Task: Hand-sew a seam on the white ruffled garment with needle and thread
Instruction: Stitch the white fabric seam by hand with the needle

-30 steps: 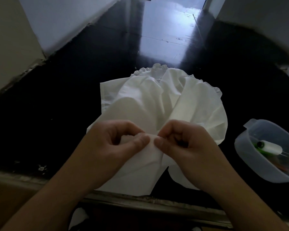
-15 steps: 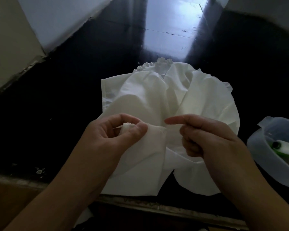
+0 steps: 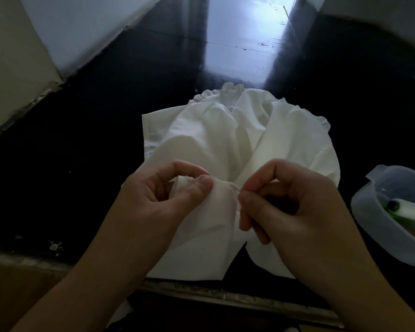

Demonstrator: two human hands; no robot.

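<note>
The white ruffled garment (image 3: 225, 130) lies bunched on a dark glossy surface, its frilled edge at the far side. My left hand (image 3: 163, 195) pinches a fold of the fabric between thumb and forefinger, lifting it slightly. Just to the right, my right hand (image 3: 290, 200) has thumb and forefinger pinched together at the fold's edge, where a thin needle (image 3: 237, 187) barely shows against the cloth. The thread itself is too fine to make out.
A translucent plastic tub (image 3: 379, 226) sits at the right, holding a white thread spool (image 3: 410, 208) and something green. The dark surface's front edge (image 3: 201, 293) runs just below the garment. A pale wall panel (image 3: 70, 32) rises at the upper left.
My right hand had drawn away to the right with its forefinger extended; now it has come back to the fold's edge. My left hand kept its pinch on the fabric.
</note>
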